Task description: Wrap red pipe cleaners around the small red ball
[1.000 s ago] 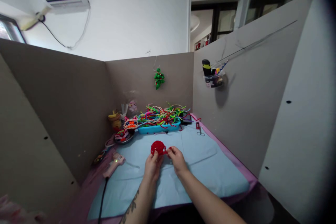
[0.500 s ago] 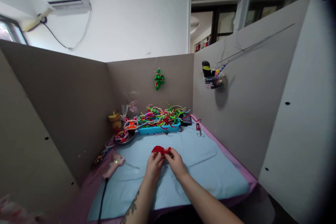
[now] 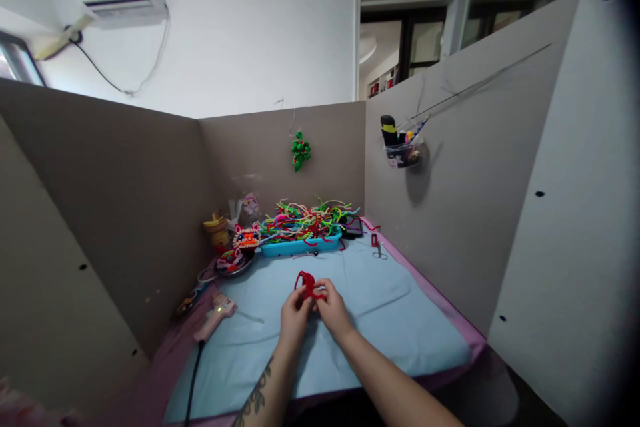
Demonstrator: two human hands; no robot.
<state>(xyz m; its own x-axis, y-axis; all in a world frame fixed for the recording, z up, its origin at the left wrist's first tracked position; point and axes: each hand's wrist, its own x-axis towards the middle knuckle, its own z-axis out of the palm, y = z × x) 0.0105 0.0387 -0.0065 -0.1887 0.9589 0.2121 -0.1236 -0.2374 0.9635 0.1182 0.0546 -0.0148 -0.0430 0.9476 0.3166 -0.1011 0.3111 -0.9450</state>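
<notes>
Over the middle of the light-blue table cover (image 3: 380, 340), both hands meet at a red piece of fuzzy, cord-like craft work (image 3: 307, 282), with a thin loop standing out at its upper left. My left hand (image 3: 295, 313) pinches its lower left side between thumb and fingers. From the right, my right hand (image 3: 331, 305) grips the red piece's other end with bent fingers. The two hands are nearly touching, and their fingertips hide part of the piece. Whether it is chenille stem or yarn I cannot make out.
Left of the hands lies a pink glue gun (image 3: 216, 319) with a black cord. Behind are a blue tray (image 3: 300, 248) of colourful fuzzy stems, a metal bowl (image 3: 235, 268) and small scissors (image 3: 380, 255). Grey partitions (image 3: 280, 167) enclose the table; a cup of tools (image 3: 403, 155) hangs right.
The red piece has been turned in the hands, from lying flat and wide to standing more upright with a loop showing. Both hands stay close together. The view shifts slightly.
</notes>
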